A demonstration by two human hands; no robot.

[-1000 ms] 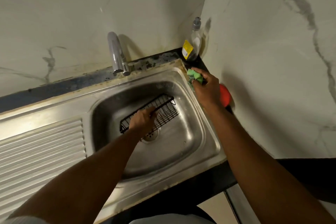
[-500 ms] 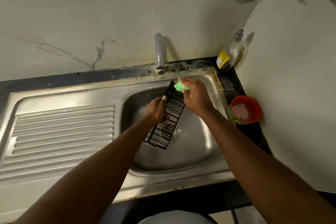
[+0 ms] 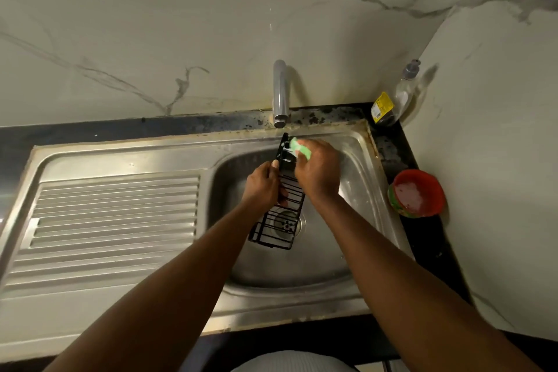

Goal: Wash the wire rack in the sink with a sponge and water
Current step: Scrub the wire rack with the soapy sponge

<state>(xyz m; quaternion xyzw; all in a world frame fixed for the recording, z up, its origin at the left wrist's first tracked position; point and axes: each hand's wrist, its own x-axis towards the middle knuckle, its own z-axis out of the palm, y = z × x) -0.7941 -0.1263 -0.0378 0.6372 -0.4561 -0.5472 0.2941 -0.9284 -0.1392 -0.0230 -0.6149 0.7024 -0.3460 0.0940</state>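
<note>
A black wire rack (image 3: pixel 279 226) stands tilted on its lower end over the drain in the steel sink (image 3: pixel 359 166). My left hand (image 3: pixel 262 186) grips the rack's left side at mid height. My right hand (image 3: pixel 318 170) holds a green sponge (image 3: pixel 299 149) pressed against the rack's upper end, where white foam shows. The chrome tap (image 3: pixel 280 93) stands just behind the rack's top; I see no water running from it.
A ribbed draining board (image 3: pixel 111 217) lies left of the basin. A soap bottle with a yellow label (image 3: pixel 392 103) leans in the back right corner. A red bowl with foamy liquid (image 3: pixel 418 193) sits on the dark counter right of the sink. Marble walls close in behind and right.
My right hand brought the sponge from the sink's right rim to the rack's top. My left hand raised the rack from lying flat to standing tilted. The camera view shifted left.
</note>
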